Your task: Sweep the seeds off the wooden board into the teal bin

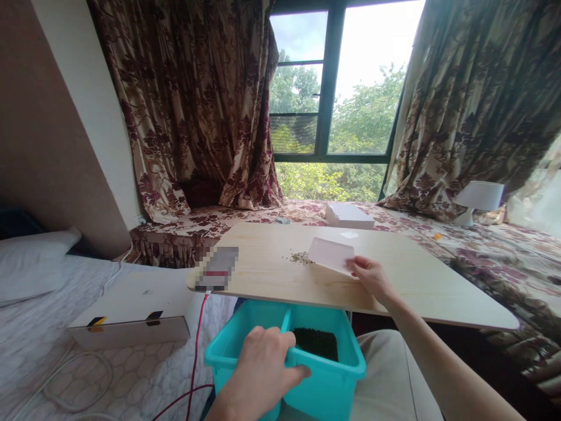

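My right hand (371, 275) pinches the lower right corner of a thin white plastic sheet (331, 255), which is tilted over the tabletop (421, 269). Beside the sheet's left edge lies a small scattered heap of greenish-brown grains (300, 257). Below the table's near edge is a turquoise two-compartment bin (359, 367). Its right compartment holds a layer of dark grains (316, 343); in the visible part of the left one I see only bare plastic. My left hand (267, 365) is closed over the bin's near rim and divider, its fingertips partly hidden.
A blurred-out flat device (218, 268) with a red cable (196, 351) lies at the table's left end. A white box (135, 304) rests on the bed to the left. Behind the table are another white box (349, 215) and a lamp (480, 196) on the window seat.
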A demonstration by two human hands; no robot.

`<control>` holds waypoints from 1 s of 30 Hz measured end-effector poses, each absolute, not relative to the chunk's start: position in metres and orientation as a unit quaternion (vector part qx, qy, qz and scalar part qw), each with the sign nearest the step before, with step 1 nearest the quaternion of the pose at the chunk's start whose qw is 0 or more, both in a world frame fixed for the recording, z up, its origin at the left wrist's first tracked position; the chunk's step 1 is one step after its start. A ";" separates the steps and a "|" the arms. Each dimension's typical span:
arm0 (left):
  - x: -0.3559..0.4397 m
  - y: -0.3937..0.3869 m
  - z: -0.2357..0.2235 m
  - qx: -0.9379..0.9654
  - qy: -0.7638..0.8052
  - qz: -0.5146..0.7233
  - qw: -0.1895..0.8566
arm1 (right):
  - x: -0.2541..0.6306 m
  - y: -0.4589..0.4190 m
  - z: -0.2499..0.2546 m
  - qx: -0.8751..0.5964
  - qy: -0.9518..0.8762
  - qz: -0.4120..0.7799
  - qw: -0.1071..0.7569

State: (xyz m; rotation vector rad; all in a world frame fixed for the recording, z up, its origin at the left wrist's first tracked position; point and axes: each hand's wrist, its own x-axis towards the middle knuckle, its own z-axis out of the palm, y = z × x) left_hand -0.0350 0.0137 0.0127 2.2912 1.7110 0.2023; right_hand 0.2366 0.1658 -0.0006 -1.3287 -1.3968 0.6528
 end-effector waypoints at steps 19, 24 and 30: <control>-0.032 0.014 0.015 0.803 0.577 0.080 0.130 | 0.244 0.149 0.006 -0.541 -0.595 0.288 0.520; -0.031 0.014 0.019 0.804 0.572 0.092 0.138 | 0.248 0.145 0.010 -0.544 -0.589 0.287 0.524; -0.031 0.013 0.018 0.804 0.571 0.090 0.142 | 0.256 0.142 0.009 -0.552 -0.595 0.289 0.508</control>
